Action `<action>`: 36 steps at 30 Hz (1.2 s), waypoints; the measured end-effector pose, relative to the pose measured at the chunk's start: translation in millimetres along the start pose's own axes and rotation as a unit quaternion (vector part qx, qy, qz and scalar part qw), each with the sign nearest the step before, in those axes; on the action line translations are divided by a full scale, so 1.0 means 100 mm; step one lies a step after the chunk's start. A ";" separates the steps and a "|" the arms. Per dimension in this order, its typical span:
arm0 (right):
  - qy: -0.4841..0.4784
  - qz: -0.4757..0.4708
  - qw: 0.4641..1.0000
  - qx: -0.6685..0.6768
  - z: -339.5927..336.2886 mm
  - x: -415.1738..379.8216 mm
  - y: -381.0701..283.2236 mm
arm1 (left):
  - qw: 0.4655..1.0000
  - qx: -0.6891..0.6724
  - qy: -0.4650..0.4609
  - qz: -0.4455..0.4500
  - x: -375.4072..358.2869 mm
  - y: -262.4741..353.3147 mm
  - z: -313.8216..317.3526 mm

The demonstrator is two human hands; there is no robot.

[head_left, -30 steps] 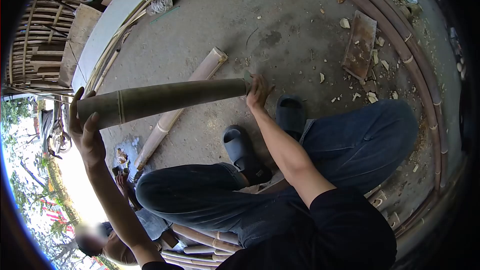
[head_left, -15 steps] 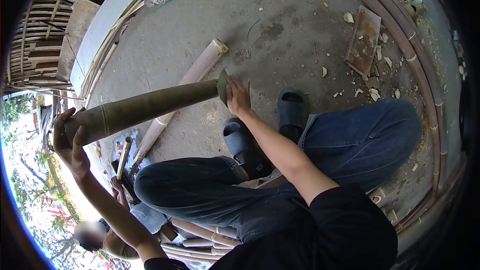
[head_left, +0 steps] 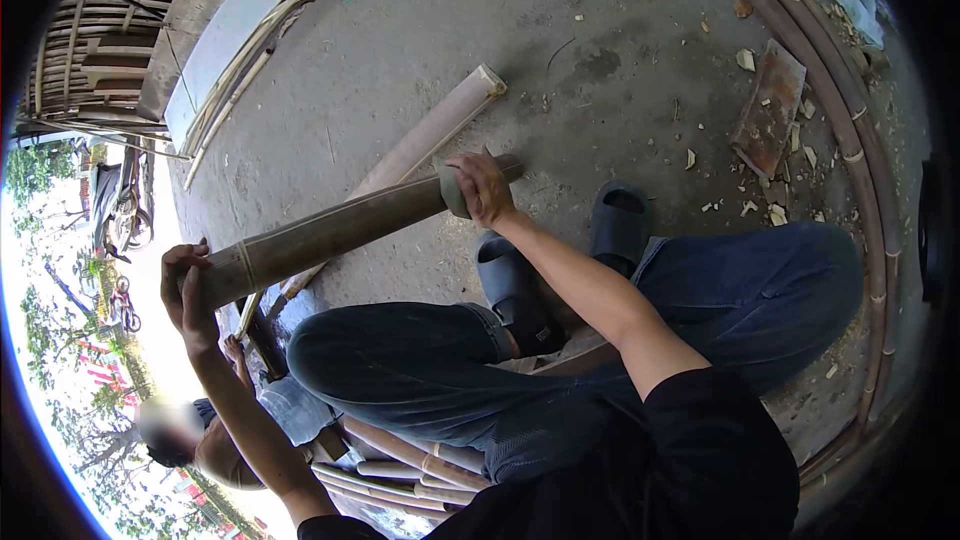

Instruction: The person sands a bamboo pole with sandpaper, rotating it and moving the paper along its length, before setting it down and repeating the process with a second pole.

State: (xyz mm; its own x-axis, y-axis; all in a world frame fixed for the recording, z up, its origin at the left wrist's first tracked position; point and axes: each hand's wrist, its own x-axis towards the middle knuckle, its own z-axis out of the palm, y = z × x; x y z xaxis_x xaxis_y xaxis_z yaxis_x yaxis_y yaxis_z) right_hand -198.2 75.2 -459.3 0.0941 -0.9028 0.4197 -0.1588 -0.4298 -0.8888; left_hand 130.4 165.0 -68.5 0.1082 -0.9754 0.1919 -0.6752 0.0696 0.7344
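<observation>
A dark brown-green bamboo pole [head_left: 345,233] slants across in front of my knees, a pale node ring near its left end. My left hand [head_left: 188,290] is closed around that left end. Toward the other end, my right hand [head_left: 484,192] presses a bent green-grey sheet of sandpaper [head_left: 453,195] against the pole. A short stretch of bamboo sticks out past my right fingers. The underside of the sheet is hidden.
A thicker pale bamboo piece [head_left: 440,125] lies on the concrete floor [head_left: 600,120] beyond the pole. Long bamboo poles [head_left: 855,155] curve along the right, beside a rusty plate [head_left: 770,110] and scattered chips. A co-worker [head_left: 225,455] sits at the lower left.
My right hand and the sandpaper have slid from the pole's far end back along it, so the tip now shows. My left hand stays on its end; the whole view has shifted somewhat.
</observation>
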 end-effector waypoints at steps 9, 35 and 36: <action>0.005 0.002 0.988 -0.157 -0.21 -0.46 0.24 | 0.997 0.050 -0.051 -0.031 0.05 0.15 0.05; 0.067 -0.209 0.973 0.065 0.12 1.10 -1.85 | 0.991 -0.071 0.111 0.030 1.04 1.04 0.87; 0.054 -0.192 0.979 0.041 0.02 0.91 -1.48 | 0.983 -0.049 0.173 0.025 1.06 0.99 0.86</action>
State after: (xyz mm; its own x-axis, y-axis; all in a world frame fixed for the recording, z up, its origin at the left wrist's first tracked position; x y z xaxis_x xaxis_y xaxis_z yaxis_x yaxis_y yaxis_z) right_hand -164.3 56.4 -290.3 0.0264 -0.6731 0.7391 -0.0517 -0.7393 -0.6714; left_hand 12.2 50.6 -31.9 0.3292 -0.8420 0.4274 -0.6140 0.1530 0.7743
